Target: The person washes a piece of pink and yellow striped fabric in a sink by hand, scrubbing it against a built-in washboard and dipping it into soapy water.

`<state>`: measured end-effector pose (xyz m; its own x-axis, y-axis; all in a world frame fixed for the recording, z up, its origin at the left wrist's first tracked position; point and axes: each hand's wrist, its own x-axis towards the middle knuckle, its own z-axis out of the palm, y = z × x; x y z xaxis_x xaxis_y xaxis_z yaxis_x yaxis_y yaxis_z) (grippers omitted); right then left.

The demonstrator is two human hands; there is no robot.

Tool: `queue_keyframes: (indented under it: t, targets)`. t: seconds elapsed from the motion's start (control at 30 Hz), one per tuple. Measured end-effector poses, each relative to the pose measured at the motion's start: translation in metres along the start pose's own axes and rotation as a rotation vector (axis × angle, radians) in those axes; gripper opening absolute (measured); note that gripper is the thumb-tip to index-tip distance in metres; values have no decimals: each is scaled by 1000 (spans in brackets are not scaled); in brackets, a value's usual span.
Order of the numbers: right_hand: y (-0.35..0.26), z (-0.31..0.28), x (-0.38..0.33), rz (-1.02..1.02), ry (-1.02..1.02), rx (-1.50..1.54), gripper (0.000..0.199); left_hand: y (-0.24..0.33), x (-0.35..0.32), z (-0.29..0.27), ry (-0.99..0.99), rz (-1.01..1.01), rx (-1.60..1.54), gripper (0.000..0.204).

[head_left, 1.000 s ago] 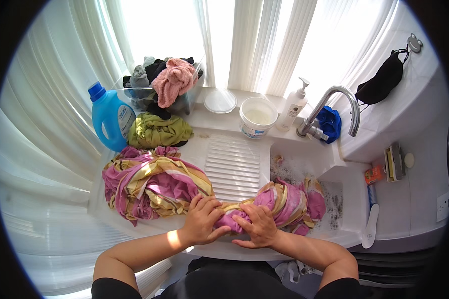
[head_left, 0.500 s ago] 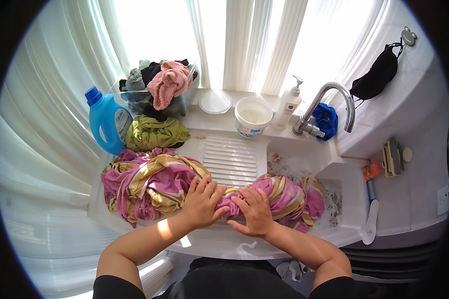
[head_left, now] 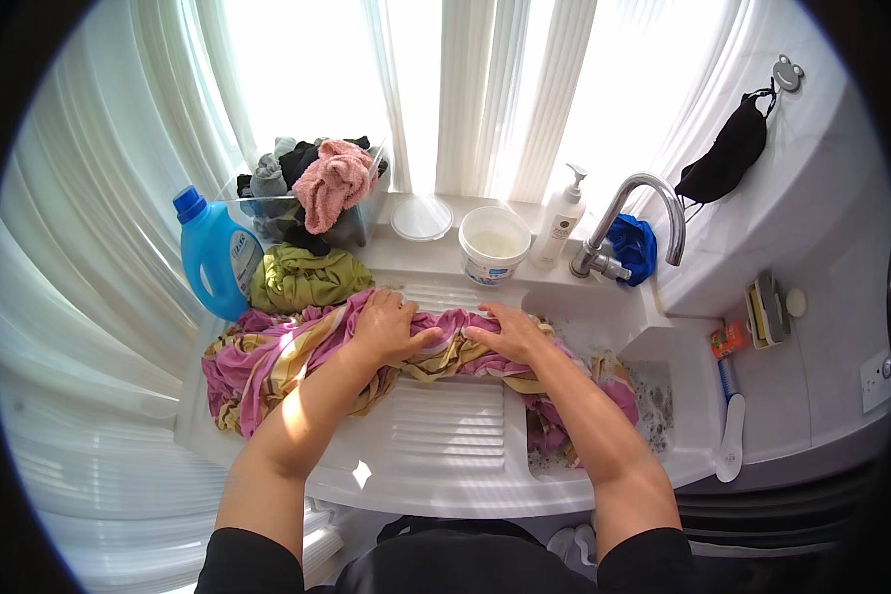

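A long, bunched pink and yellow striped cloth lies across the white sink's ribbed washboard. Its right end hangs into the basin, where grey suds show. Over the cloth's middle rests my left hand, palm down, thumb stretched toward the right. My right hand presses on the same cloth a little further right, fingers extended and thumb pointing left. Between the two thumbs a wrinkled stretch of the fabric shows. Both hands lie on top of the cloth; the palms' undersides are hidden.
At the left stand a blue detergent bottle, a green cloth and a clear bin of clothes. Along the back are a lid, a white tub, a pump bottle and a tap. A brush lies right.
Both hands have pushed away from me, carrying the cloth's middle up the washboard toward the back ledge. The near ribs are now uncovered. The view has shifted slightly.
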<state>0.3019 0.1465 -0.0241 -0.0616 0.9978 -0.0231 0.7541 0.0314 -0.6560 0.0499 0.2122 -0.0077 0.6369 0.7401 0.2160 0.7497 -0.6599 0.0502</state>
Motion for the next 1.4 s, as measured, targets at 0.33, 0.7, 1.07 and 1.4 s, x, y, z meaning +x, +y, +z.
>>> queue_keyframes:
  t: [0.33,0.7,1.07,1.4]
  targets:
    - [28,-3,-117,154,537,-64,44,-37,-65,-36,247,-52,-214,32]
    - [-32,40,-156,-245,727,-363,35,-2,-139,-37,266,338,-12,18]
    - [0,22,20,155,45,-67,69,57,-8,-32,291,-161,-119,39]
    - [-61,45,-165,-457,174,-436,65,79,-145,-20,182,301,-356,39]
